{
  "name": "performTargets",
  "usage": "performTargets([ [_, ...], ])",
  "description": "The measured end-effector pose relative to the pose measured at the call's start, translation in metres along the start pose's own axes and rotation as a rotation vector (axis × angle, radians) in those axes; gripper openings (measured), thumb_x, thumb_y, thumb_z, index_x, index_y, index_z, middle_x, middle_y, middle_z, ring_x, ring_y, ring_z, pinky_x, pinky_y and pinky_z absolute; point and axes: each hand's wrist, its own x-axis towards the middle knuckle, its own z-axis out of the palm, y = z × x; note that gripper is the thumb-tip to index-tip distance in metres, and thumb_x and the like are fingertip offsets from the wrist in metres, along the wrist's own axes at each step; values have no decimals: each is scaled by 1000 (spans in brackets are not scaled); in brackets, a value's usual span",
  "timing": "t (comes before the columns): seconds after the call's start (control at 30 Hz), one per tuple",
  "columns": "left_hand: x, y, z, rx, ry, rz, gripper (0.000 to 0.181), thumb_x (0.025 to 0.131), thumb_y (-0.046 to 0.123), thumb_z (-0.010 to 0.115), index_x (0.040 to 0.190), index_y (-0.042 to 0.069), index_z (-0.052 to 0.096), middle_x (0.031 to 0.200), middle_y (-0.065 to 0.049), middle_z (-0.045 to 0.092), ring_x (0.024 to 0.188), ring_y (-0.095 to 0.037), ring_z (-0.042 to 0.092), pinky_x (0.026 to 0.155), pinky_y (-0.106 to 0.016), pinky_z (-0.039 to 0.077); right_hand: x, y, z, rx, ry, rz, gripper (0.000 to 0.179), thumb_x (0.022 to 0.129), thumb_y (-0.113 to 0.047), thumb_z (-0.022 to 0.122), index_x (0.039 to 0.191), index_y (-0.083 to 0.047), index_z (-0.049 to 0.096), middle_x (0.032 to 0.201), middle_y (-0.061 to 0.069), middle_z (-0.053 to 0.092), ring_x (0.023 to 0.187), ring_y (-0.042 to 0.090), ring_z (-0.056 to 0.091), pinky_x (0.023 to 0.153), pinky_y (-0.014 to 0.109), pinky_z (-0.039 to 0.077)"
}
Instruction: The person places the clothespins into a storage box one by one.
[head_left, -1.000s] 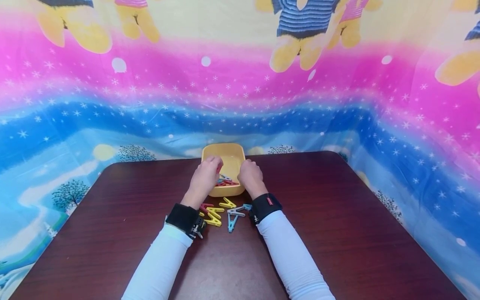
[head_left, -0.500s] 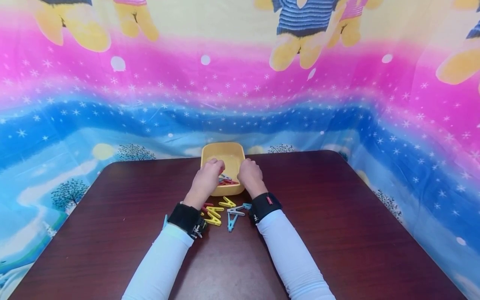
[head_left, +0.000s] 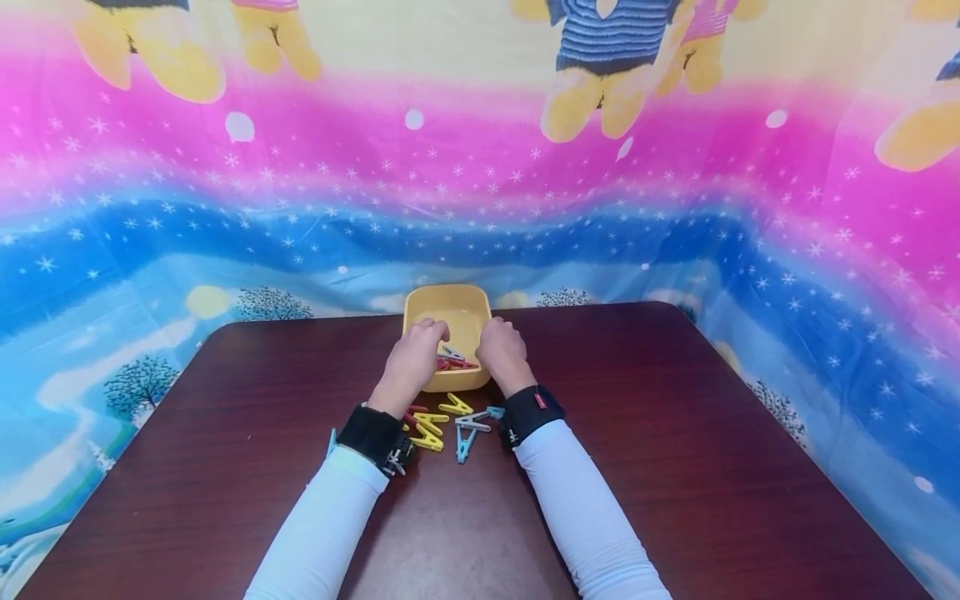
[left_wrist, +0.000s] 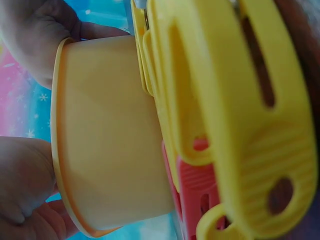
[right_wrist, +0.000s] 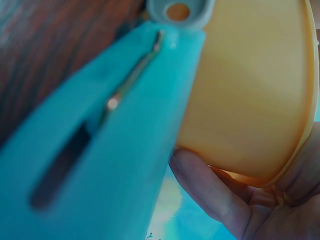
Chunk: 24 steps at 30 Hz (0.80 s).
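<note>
Pegs (head_left: 431, 444) lie on the bench (head_left: 450, 542) between the wristbands (head_left: 369, 435), yellow and red by the left, blue and grey by the right, the nearest blue one's (head_left: 462, 452) long axis toward the tub (head_left: 456, 382). Beyond them, the left hand (head_left: 412, 360) bends over the left rim, its hold, if any, unclear; the right hand (head_left: 502, 350) grips the right rim. More pegs (head_left: 453, 363) lie inside, near end.

Clothespins (head_left: 430, 419) lie on the table (head_left: 637, 433) before the box (head_left: 457, 382), apparently with several inside.
</note>
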Motion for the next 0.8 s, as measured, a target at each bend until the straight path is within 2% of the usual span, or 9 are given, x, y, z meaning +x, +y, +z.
performTargets([
  [0.3,-1,-2,-8,15,-1,-9,32,100,-10,63,127,5,72,127,-16,73,119,-34,72,98,-44,65,0,-1,0,-4,0,5,41,103,-13,73,138,4,60,117,20,74,99,31,76,90,43,69],
  [0.43,-2,-2,-16,-9,3,-27,32,98,-5,68,128,5,71,129,-16,73,121,-34,71,99,-45,65,-1,-2,0,-3,-4,12,44,103,-13,74,140,4,59,121,21,74,102,31,75,94,44,68],
  [0.63,-7,-2,-32,-55,2,-66,33,98,0,72,131,5,71,133,-17,73,124,-35,70,103,-49,63,-1,-1,0,-4,1,1,44,103,-13,73,141,4,59,121,21,74,102,32,76,91,43,69],
  [0.8,-11,-2,-46,-61,5,-82,34,98,1,72,132,4,70,132,-19,73,121,-37,72,99,-51,64,-2,1,-1,0,1,-6,45,103,-13,73,142,4,59,122,21,74,102,31,76,93,44,69],
])
